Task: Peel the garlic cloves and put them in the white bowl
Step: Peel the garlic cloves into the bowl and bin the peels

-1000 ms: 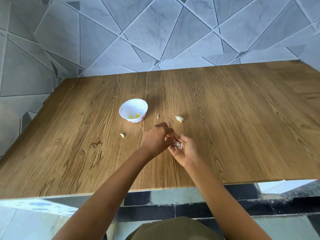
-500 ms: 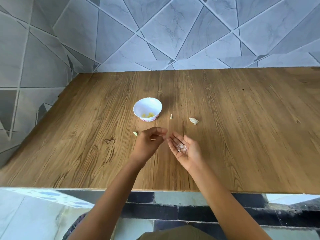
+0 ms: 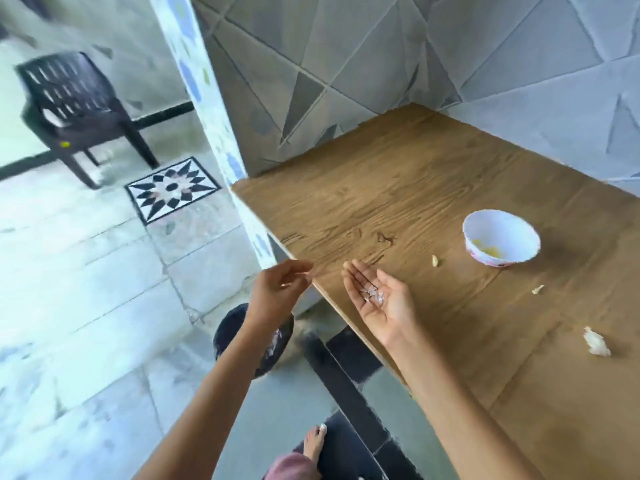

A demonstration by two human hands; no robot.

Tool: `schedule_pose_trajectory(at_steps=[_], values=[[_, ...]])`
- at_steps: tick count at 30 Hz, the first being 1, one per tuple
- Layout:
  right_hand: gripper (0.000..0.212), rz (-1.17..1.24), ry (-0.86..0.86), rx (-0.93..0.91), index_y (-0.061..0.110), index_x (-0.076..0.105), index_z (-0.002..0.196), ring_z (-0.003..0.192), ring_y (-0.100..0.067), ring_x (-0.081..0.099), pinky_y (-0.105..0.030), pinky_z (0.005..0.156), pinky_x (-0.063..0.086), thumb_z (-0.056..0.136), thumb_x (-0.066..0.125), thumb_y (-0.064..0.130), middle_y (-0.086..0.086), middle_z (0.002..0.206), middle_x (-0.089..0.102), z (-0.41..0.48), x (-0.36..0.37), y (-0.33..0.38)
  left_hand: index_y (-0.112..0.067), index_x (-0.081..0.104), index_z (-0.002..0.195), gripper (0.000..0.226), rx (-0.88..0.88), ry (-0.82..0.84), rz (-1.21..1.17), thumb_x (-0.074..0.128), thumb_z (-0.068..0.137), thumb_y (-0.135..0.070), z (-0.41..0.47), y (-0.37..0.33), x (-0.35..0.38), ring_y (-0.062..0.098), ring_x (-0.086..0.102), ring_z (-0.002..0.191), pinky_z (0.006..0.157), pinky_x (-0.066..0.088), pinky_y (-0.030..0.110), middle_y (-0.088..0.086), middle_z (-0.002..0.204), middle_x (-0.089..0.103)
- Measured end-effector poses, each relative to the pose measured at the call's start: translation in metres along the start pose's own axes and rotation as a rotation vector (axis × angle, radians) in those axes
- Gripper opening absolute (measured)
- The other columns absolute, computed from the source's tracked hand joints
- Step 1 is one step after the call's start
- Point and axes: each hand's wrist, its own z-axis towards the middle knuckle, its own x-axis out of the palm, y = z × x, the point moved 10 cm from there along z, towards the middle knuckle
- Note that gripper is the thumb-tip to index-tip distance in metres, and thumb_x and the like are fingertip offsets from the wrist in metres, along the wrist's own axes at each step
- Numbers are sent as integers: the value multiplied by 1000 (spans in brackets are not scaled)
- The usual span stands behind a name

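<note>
1. Unpeeled garlic clove (image 3: 596, 346) lies on the table (image 3: 398, 188), well apart from the white bowl (image 3: 501, 242). Likely light and firm with brittle skin; pinch its sides.
2. Hands are apart. Right hand (image 3: 381, 299) lies flat, palm up, carrying skin scraps (image 3: 372, 296). Left hand (image 3: 280, 289) is loosely curled; cannot tell if it pinches anything.
3. Since half a second ago, the view has swung left and the left hand has gone past the table edge, above a dark bin (image 3: 235, 327).

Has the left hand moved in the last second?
Yes. The left hand moved leftward, away from the white bowl, from over the wooden table to beyond its left edge.
</note>
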Motion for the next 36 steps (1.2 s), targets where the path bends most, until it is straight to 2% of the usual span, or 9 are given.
schedule_pose_trajectory(at_steps=[4, 9, 12, 15, 19, 25, 28, 32, 36], values=[[38, -86, 55, 170, -8, 61, 97, 91, -29, 63, -34, 78, 55, 100, 30, 15, -21, 94, 67, 18, 27, -71, -18, 72, 93, 18, -128, -181, 10, 66, 83, -4, -27, 43, -64, -12, 61, 66, 65, 43, 2, -6, 81, 71], [36, -209, 63, 325, -7, 62, 94, 78, -26, 69, -31, 70, 57, 99, 33, 15, -19, 87, 69, 49, 48, -151, -15, 72, 94, 18, -279, -322, -32, 66, 82, -4, -42, 96, -121, 8, 66, 82, 79, 51, 20, 1, 90, 72], [37, -275, 49, 376, -7, 63, 95, 76, -26, 69, -30, 72, 57, 99, 33, 15, -19, 86, 70, 85, 54, -201, -13, 72, 94, 18, -341, -370, -56, 66, 82, -1, -35, 136, -155, 9, 67, 85, 83, 53, 22, 2, 92, 73], [35, -290, 13, 366, -6, 62, 98, 81, -25, 69, -31, 78, 56, 100, 34, 15, -18, 88, 71, 132, 50, -244, -6, 72, 99, 18, -420, -366, -57, 65, 82, -1, -18, 187, -179, 17, 68, 92, 87, 53, 28, 8, 97, 73], [36, -302, -66, 329, -3, 61, 104, 94, -24, 65, -28, 84, 55, 101, 32, 17, -15, 94, 70, 204, 34, -301, -21, 72, 94, 17, -503, -292, -8, 66, 83, -10, 18, 268, -207, 10, 67, 88, 83, 52, 24, -3, 94, 72], [38, -408, -224, 366, -2, 62, 99, 94, -23, 63, -27, 79, 57, 102, 30, 19, -13, 89, 72, 330, -27, -386, -19, 72, 94, 17, -635, -223, 14, 62, 85, -8, 81, 426, -211, 11, 65, 87, 81, 51, 24, -2, 91, 72], [39, -471, -281, 398, -5, 59, 106, 95, -23, 62, -30, 82, 52, 103, 29, 20, -15, 97, 66, 397, -72, -430, -18, 71, 95, 17, -699, -207, 8, 61, 86, -9, 108, 520, -193, 10, 63, 86, 72, 45, 16, -3, 92, 70], [46, -595, -371, 483, -8, 45, 129, 123, -29, 50, -33, 99, 42, 104, 26, 24, -19, 127, 55, 468, -157, -487, -17, 72, 98, 19, -755, -140, 57, 60, 85, -10, 124, 639, -146, 5, 60, 85, 78, 43, 17, -10, 90, 66], [77, -613, -390, 634, 4, 26, 146, 141, -28, 25, -39, 115, 18, 95, 19, 62, -14, 150, 32, 510, -226, -522, -18, 72, 100, 20, -795, -123, 50, 58, 87, -12, 121, 727, -108, 4, 57, 84, 77, 40, 15, -11, 91, 65]])
